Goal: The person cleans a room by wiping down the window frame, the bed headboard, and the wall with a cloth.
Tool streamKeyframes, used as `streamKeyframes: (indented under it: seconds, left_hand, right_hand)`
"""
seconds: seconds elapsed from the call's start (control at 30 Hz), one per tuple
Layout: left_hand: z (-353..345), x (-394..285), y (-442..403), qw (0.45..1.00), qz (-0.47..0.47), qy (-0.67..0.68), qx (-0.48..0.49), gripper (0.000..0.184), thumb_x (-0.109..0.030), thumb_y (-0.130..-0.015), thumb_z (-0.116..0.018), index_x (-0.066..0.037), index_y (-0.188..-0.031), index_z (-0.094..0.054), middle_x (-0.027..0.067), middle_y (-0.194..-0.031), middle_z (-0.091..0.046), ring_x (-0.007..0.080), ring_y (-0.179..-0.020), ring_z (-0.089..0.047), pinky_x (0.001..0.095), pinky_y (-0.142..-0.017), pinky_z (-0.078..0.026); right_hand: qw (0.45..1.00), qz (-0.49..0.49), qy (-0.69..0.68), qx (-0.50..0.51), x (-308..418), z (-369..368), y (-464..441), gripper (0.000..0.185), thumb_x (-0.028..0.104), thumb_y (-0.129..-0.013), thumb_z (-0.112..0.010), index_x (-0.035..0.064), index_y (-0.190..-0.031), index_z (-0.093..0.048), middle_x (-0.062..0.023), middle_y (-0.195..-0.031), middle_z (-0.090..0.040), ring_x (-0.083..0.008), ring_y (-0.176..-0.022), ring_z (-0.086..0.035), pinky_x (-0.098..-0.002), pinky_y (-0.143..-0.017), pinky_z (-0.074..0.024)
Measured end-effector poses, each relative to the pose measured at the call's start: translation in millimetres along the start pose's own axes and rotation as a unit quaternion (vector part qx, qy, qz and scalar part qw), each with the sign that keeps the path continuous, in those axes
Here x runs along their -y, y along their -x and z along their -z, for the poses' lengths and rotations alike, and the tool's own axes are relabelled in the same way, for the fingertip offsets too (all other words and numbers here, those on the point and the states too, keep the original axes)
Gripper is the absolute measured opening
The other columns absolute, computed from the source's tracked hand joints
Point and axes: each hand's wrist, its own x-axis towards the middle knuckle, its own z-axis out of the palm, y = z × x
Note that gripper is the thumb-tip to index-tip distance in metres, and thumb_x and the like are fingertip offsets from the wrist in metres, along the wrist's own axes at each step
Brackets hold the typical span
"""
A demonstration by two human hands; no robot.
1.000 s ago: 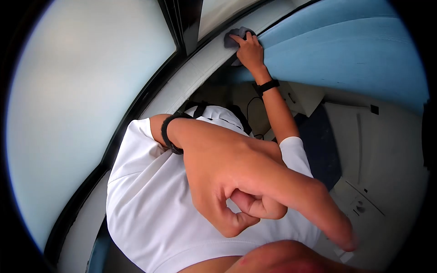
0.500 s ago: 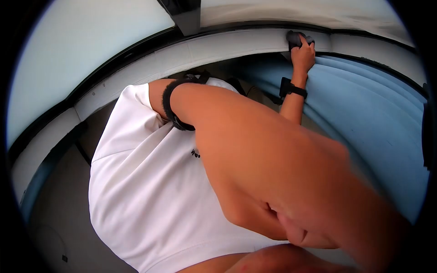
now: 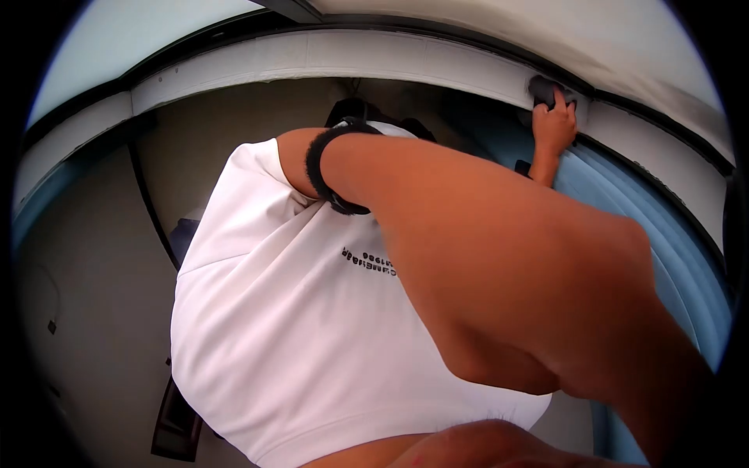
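At the upper right, my right hand [image 3: 554, 123] grips a dark grey cloth [image 3: 543, 87], its fingers curled around it and one laid along it. The cloth is pressed against the pale ledge [image 3: 328, 51], close to a corner joint. A dark wristwatch [image 3: 523, 167] shows partly at that wrist. A large bare arm [image 3: 499, 257] with a fuzzy black band [image 3: 316, 168] near the white sleeve crosses the foreground and hides the right forearm. My left hand is out of sight.
Light blue fabric [image 3: 624, 195] hangs in folds below the ledge on the right. A black frame strip [image 3: 437, 39] runs above the ledge, beneath pale window panes. A dark brown framed object [image 3: 175, 425] stands at the lower left, near a thin cord on the floor.
My right hand and the cloth have slid right along the ledge, closer to the corner joint. The view has shifted, more floor shows at left, and the watch is more hidden.
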Motion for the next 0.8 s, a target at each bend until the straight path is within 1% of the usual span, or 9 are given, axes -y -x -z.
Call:
streamKeyframes:
  seconds: [0.1,0.17,0.27,0.37,0.5,0.53,0.63,0.73,0.8]
  left_hand:
    - [-6,12,-1,0.995,-0.073,0.000,-0.070,0.015,-0.006,-0.078,-0.062,0.000,-0.091,-0.062,0.0111,-0.071,-0.060,0.0278,-0.063,-0.057,0.0364,-0.058,-0.047]
    - [-12,20,-7,0.991,-0.104,-0.004,-0.080,0.016,-0.007,-0.078,-0.063,0.001,-0.092,-0.063,0.0116,-0.074,-0.061,0.0278,-0.066,-0.058,0.0364,-0.061,-0.048]
    - [-40,17,-10,0.988,-0.002,0.061,-0.142,0.013,-0.006,-0.078,-0.064,-0.001,-0.089,-0.062,0.0100,-0.072,-0.061,0.0281,-0.064,-0.059,0.0372,-0.059,-0.048]
    - [-54,13,-6,0.970,0.085,0.115,-0.196,0.011,-0.005,-0.078,-0.064,-0.002,-0.087,-0.061,0.0088,-0.071,-0.061,0.0285,-0.063,-0.060,0.0379,-0.057,-0.048]
    - [-36,-4,-3,0.990,0.063,0.061,-0.110,0.010,-0.004,-0.077,-0.064,-0.002,-0.086,-0.060,0.0086,-0.070,-0.061,0.0290,-0.062,-0.060,0.0385,-0.056,-0.048]
    - [-29,-10,-2,0.994,0.059,0.033,-0.084,0.010,-0.004,-0.077,-0.064,-0.002,-0.086,-0.060,0.0086,-0.070,-0.061,0.0291,-0.062,-0.060,0.0387,-0.056,-0.048]
    - [-25,-28,4,0.995,0.062,-0.075,-0.009,0.009,-0.003,-0.077,-0.064,-0.002,-0.085,-0.059,0.0084,-0.070,-0.061,0.0295,-0.062,-0.060,0.0391,-0.055,-0.048]
    - [-22,-59,16,0.973,0.065,-0.205,0.082,0.009,-0.002,-0.077,-0.063,-0.003,-0.084,-0.058,0.0082,-0.070,-0.061,0.0299,-0.061,-0.060,0.0396,-0.054,-0.048]
    - [-30,-81,38,0.956,0.072,-0.253,0.130,0.009,-0.002,-0.077,-0.063,-0.003,-0.084,-0.058,0.0081,-0.070,-0.061,0.0301,-0.061,-0.061,0.0399,-0.054,-0.048]
  right_hand:
    - [0.991,0.096,-0.089,0.022,69,8,11,0.042,0.016,-0.072,-0.062,0.0208,-0.111,-0.075,-0.0183,-0.095,-0.066,-0.0399,-0.083,-0.065,-0.0470,-0.073,-0.0568]
    - [0.977,0.127,-0.159,0.061,106,20,20,0.042,0.021,-0.074,-0.065,0.0218,-0.114,-0.074,-0.0170,-0.100,-0.066,-0.0368,-0.092,-0.063,-0.0473,-0.076,-0.0580]
    - [0.973,0.148,-0.165,0.066,96,24,28,0.048,0.024,-0.075,-0.067,0.0237,-0.123,-0.070,-0.0168,-0.104,-0.066,-0.0364,-0.099,-0.060,-0.0472,-0.076,-0.0576]
    - [0.986,0.052,-0.111,0.115,54,25,25,0.052,0.028,-0.078,-0.066,0.0294,-0.131,-0.064,-0.0191,-0.107,-0.064,-0.0388,-0.101,-0.058,-0.0511,-0.085,-0.0540]
    - [0.992,-0.081,0.005,0.098,-2,19,19,0.049,0.033,-0.080,-0.066,0.0319,-0.128,-0.064,-0.0137,-0.118,-0.065,-0.0409,-0.108,-0.058,-0.0535,-0.087,-0.0523]
    - [0.989,-0.114,-0.021,0.092,1,27,16,0.047,0.033,-0.080,-0.065,0.0320,-0.127,-0.064,-0.0133,-0.119,-0.065,-0.0418,-0.110,-0.059,-0.0545,-0.087,-0.0514]
    - [0.993,-0.112,-0.010,0.039,-8,12,16,0.044,0.032,-0.080,-0.063,0.0279,-0.124,-0.064,-0.0162,-0.114,-0.066,-0.0451,-0.102,-0.064,-0.0546,-0.087,-0.0517]
    - [0.989,-0.117,0.047,0.076,27,9,9,0.041,0.032,-0.080,-0.060,0.0214,-0.119,-0.065,-0.0186,-0.110,-0.066,-0.0465,-0.097,-0.066,-0.0558,-0.085,-0.0529]
    - [0.992,-0.010,0.085,0.093,81,20,5,0.040,0.030,-0.078,-0.061,0.0133,-0.115,-0.064,-0.0197,-0.101,-0.068,-0.0460,-0.087,-0.069,-0.0559,-0.075,-0.0564]
